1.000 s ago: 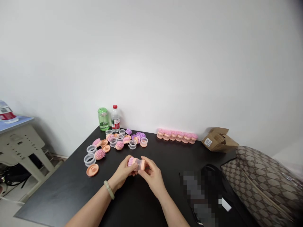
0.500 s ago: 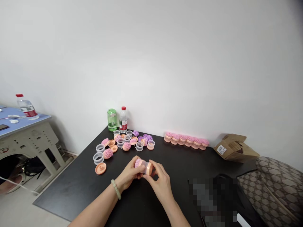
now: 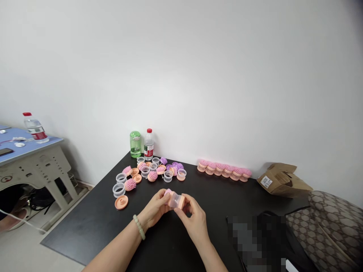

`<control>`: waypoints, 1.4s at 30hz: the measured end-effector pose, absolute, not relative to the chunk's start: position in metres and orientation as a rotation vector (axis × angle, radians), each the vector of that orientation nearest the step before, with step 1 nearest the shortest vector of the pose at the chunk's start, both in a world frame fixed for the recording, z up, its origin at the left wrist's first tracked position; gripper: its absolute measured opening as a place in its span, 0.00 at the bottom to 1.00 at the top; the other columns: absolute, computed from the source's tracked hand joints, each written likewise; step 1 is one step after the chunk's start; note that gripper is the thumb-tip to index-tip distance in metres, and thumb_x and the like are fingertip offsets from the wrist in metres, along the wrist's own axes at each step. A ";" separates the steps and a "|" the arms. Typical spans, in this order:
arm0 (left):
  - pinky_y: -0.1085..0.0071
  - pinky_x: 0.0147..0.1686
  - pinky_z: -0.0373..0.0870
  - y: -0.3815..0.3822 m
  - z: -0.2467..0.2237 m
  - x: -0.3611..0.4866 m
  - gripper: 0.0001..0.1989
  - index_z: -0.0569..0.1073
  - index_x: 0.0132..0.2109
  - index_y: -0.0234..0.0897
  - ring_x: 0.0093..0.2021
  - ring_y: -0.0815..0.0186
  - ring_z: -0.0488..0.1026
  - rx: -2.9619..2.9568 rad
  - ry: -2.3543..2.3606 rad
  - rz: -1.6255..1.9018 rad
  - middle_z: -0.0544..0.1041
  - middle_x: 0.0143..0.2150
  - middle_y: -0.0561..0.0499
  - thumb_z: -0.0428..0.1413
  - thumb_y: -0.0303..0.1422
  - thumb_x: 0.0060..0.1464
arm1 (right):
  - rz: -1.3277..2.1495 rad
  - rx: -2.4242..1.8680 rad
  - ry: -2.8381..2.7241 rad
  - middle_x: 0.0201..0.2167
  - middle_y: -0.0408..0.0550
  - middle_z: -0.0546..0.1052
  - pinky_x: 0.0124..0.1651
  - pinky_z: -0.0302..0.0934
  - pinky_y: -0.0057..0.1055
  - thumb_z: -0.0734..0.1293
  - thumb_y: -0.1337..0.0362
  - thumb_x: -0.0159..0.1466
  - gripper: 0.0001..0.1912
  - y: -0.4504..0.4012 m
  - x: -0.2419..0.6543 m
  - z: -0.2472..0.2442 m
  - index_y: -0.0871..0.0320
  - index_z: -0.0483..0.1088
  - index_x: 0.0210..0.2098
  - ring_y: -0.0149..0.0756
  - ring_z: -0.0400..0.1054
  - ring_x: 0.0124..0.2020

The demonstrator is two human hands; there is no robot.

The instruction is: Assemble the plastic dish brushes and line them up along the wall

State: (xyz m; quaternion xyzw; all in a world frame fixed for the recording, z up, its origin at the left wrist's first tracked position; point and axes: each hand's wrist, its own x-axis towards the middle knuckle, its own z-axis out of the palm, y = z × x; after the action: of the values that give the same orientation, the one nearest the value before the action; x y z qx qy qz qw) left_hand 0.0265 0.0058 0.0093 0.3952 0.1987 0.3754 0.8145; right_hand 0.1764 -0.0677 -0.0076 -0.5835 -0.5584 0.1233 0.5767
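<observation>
Between my hands is a small round scrub brush with pink bristles, a clear ring in the middle and an orange cap, lying on its side. My left hand wraps the bristle end, covering most of the bristles. With thumb and fingers, my right hand pinches the orange cap end. To the left lie loose parts: clear rings, orange caps and pink bristle heads. Several whole brushes stand in a row by the wall.
On the black table, a green bottle and a red-capped water bottle stand at the back. Purple parts lie among the loose pieces. A brown paper bag and a patterned bag are at the right.
The brush has turned slightly in my hands, and more of its clear ring shows. My left fingers cover more of the bristles; my right hand has shifted slightly right.
</observation>
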 end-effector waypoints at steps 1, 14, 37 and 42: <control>0.67 0.42 0.67 0.007 0.008 0.027 0.19 0.73 0.36 0.35 0.36 0.67 0.71 0.841 0.442 0.794 0.72 0.35 0.51 0.69 0.43 0.47 | 0.270 -1.367 -1.303 0.37 0.50 0.79 0.31 0.71 0.30 0.72 0.58 0.56 0.20 -0.068 0.176 -0.008 0.57 0.73 0.47 0.35 0.72 0.27; 0.62 0.46 0.68 0.006 0.012 0.023 0.25 0.74 0.50 0.41 0.44 0.62 0.72 0.837 0.410 0.786 0.72 0.46 0.47 0.68 0.45 0.47 | 0.270 -1.406 -1.234 0.37 0.52 0.80 0.29 0.70 0.30 0.70 0.55 0.57 0.19 -0.067 0.180 -0.010 0.59 0.74 0.45 0.35 0.71 0.25; 0.72 0.38 0.67 0.008 0.011 0.024 0.29 0.73 0.48 0.37 0.38 0.67 0.71 0.916 0.483 0.862 0.73 0.39 0.51 0.73 0.34 0.38 | 0.306 -1.357 -1.328 0.45 0.52 0.76 0.31 0.72 0.31 0.71 0.66 0.55 0.22 -0.067 0.176 -0.010 0.55 0.73 0.50 0.33 0.71 0.27; 0.71 0.40 0.67 0.009 0.009 0.025 0.30 0.70 0.49 0.38 0.41 0.66 0.70 1.009 0.518 0.925 0.72 0.41 0.51 0.72 0.32 0.37 | 0.411 -1.438 -1.283 0.43 0.48 0.78 0.31 0.71 0.31 0.70 0.67 0.53 0.24 -0.063 0.176 -0.013 0.55 0.73 0.50 0.38 0.74 0.33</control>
State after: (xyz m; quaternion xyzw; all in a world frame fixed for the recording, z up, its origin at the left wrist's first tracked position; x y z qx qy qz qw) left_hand 0.0246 0.0090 0.0091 0.4605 0.2365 0.4223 0.7441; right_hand 0.1761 -0.0634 -0.0135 -0.6082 -0.5426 0.1737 0.5527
